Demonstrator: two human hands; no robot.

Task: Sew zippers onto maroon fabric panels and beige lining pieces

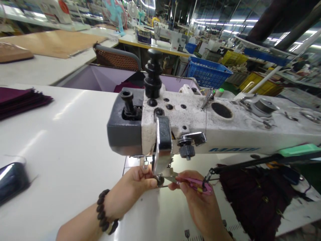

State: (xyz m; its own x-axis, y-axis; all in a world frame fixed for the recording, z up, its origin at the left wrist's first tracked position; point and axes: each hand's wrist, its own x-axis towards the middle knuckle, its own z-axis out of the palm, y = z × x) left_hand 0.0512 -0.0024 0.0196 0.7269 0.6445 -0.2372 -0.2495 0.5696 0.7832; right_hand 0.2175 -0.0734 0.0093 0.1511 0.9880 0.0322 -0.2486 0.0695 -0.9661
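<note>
My left hand [134, 184], a dark bead bracelet at its wrist, is closed in a pinch on a small round metal piece that looks like a bobbin case [159, 180]. My right hand [198, 197] grips pink-handled thread snips [194, 183], their blades pointing left and almost at the bobbin case. Both hands are low in front of the sewing machine [180, 124], just beneath its head. A shiny metal guard [164, 137] hides part of the needle area and some left fingertips.
Dark maroon fabric [250, 197] lies at the right, under a black strap. More maroon pieces [21, 100] are stacked on the white table [75, 140] at left, with a dark glossy object [12, 180] nearer. Behind stand a chair [117, 58] and a blue crate [208, 72].
</note>
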